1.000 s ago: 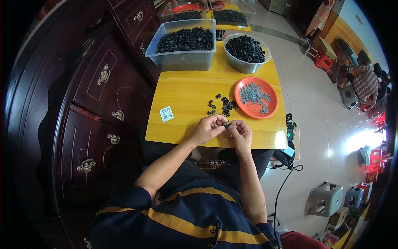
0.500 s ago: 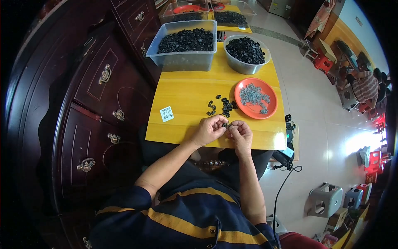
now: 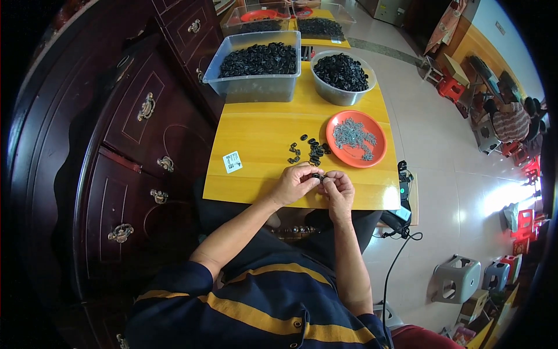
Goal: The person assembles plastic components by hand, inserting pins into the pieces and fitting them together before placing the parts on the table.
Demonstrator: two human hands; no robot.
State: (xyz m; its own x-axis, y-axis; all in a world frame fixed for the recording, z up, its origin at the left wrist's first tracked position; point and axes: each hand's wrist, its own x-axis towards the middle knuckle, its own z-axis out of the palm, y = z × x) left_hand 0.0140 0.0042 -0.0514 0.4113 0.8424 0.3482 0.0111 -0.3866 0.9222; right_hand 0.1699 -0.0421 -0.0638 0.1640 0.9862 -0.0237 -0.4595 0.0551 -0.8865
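**Pinching a small black piece between two hands, close to the near table edge**

So the left hand has it between thumb and fingertips. The right hand has its thumb and fingers pressed together at the piece's right end; can't tell exactly what they've got. Fingers hide a lot, but what shows seems to run side to side. Which way it faces, no idea.

Elbow room: both wrists are around the near edge of the yellow table. There's a good stretch of tabletop left of the left hand, up to a white label, and a narrower strip from the right hand to the right edge. Straight ahead it's tighter, with loose black pieces lying just past the fingertips, pointing every which way.

Right beside those is an orange-red plate of little grey bits. At the far end, a rectangular bin and a round tub, both heaped with black pieces. Dark wooden cabinet on the left.
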